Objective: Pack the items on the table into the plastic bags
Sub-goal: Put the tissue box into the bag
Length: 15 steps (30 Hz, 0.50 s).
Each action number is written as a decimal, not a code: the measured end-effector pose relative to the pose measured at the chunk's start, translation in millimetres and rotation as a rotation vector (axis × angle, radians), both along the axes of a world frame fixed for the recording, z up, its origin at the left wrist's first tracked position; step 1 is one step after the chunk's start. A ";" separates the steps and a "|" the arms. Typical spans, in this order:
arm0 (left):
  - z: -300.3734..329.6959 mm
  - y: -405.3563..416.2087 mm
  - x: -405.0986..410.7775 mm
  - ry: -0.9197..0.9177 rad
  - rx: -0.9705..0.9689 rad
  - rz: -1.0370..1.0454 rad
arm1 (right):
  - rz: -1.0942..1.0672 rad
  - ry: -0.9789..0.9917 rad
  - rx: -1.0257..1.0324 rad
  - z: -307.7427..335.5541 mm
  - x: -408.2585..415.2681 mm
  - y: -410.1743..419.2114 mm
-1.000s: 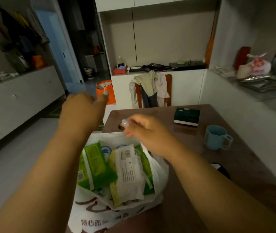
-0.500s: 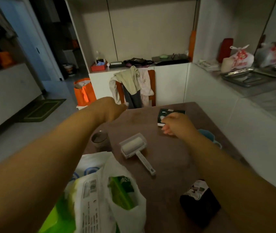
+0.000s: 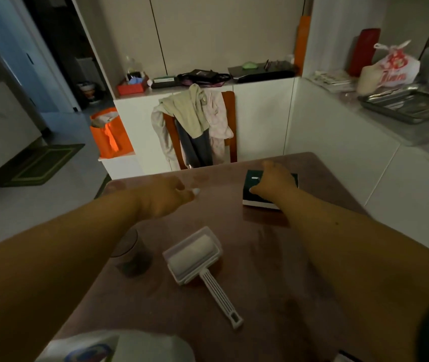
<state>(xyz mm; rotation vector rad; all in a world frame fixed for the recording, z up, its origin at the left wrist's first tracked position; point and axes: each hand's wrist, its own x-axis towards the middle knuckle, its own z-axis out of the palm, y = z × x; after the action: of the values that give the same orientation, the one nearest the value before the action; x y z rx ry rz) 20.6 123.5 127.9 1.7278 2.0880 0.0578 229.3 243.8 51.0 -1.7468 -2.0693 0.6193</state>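
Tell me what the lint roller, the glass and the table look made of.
Lint roller: white moulded plastic, matte, with a ribbed handle and a translucent cover; the roll looks like paper. Glass: clear and see-through, glass or plastic, I cannot tell. Table: reddish-brown, smooth, faintly glossy, perhaps laminate or varnished wood.

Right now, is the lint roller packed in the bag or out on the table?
Out: the lint roller lies flat on the table, beyond the plastic bag.

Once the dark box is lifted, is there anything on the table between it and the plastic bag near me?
Yes. The lint roller lies mid-table between the dark box under the right hand and the plastic bag; a glass stands left of that line.
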 end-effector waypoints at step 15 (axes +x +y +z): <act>-52.7 4.3 -69.1 0.304 0.050 0.145 | 0.007 -0.459 -0.301 -47.8 12.4 48.1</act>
<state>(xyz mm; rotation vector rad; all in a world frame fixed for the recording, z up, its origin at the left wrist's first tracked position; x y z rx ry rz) -48.5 127.7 75.2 1.6988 2.4475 -0.1184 241.7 291.9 3.2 -2.2246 -2.3780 0.6000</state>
